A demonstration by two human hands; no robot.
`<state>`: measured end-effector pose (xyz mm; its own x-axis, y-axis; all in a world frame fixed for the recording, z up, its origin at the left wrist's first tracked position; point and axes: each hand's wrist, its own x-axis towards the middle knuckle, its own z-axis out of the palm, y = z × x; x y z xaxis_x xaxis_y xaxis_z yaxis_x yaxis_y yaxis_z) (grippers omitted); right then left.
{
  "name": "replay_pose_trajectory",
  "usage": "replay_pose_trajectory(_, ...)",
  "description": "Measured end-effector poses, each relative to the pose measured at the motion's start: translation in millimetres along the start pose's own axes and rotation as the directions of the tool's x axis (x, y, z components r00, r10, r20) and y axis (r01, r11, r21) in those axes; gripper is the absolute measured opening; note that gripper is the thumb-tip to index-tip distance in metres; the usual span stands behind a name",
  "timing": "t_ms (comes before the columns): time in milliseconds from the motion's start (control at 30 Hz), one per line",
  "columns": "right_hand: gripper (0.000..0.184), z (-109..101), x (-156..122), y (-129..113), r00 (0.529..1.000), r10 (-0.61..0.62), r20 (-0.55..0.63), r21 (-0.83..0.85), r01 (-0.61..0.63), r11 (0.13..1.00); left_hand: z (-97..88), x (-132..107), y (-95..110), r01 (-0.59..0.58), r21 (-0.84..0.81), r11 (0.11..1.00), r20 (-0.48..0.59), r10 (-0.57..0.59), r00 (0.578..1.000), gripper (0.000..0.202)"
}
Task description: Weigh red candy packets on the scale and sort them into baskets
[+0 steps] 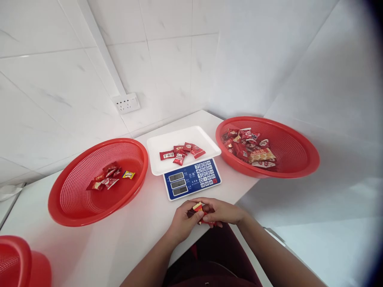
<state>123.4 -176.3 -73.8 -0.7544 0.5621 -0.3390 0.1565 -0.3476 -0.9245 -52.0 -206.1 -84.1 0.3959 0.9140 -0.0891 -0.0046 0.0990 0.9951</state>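
Both my hands meet at the table's front edge, just below the digital scale (193, 179). Small wrapped snacks (197, 207), red and yellow, sit between the fingers. My left hand (183, 221) pinches a packet with thumb and fingers. Closed around red packets is my right hand (222, 211); its fingers hide part of them. On the scale's white tray (155, 145) lie several red snack packets (179, 156). The scale has a blue panel with keys and three small displays.
A red basket (72, 217) on the left holds a few packets, one of them yellow and blue (128, 175). Another red basket (299, 149) at right holds a larger pile. More red baskets (38, 267) stand at lower left. A wall socket (127, 103) is behind.
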Motion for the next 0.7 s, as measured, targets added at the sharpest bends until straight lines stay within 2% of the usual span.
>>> replay_pose_trajectory(133,0.065,-12.5,9.2,3.2,0.996,-0.018,0.091,0.041,0.014,0.999,-0.6,0.4,-0.4,0.012,-0.072,0.997,-0.019,-0.014,1.000,0.020)
replay_pose_trajectory(200,0.065,-18.4,12.2,7.3,0.993,-0.041,0.109,0.115,0.029,0.993,-0.1,-0.5,3.0,0.047,-0.109,0.993,-0.044,-0.052,0.998,0.021)
replay_pose_trajectory(267,0.063,-24.0,13.2,13.0,0.993,-0.086,0.083,0.245,0.063,0.967,-0.7,-2.0,10.4,0.082,-0.130,0.988,-0.105,-0.096,0.990,0.021)
replay_pose_trajectory(333,0.056,-28.4,12.6,19.1,0.992,-0.124,0.002,0.380,0.114,0.918,-3.8,-3.3,22.4,0.082,-0.130,0.988,-0.178,-0.104,0.978,0.020)
replay_pose_trajectory(433,0.045,-31.2,11.1,25.6,0.990,-0.122,-0.068,0.460,0.139,0.877,-15.1,-1.0,47.0,0.010,-0.072,0.997,-0.233,-0.027,0.972,0.019)
replay_pose_trajectory(533,0.038,-30.7,10.4,27.8,0.993,-0.110,-0.036,0.450,0.114,0.886,-33.1,9.8,72.2,-0.087,0.046,0.995,-0.298,0.097,0.950,0.024)
replay_pose_trajectory(633,0.036,-29.4,9.6,27.4,0.992,-0.120,-0.035,0.439,0.123,0.890,-52.2,26.8,90.8,-0.137,0.231,0.963,-0.366,0.216,0.905,0.022)
replay_pose_trajectory(700,0.036,-28.9,8.7,26.9,0.991,-0.128,-0.047,0.427,0.135,0.894,-62.4,39.0,98.7,-0.109,0.408,0.906,-0.384,0.279,0.880,0.020)
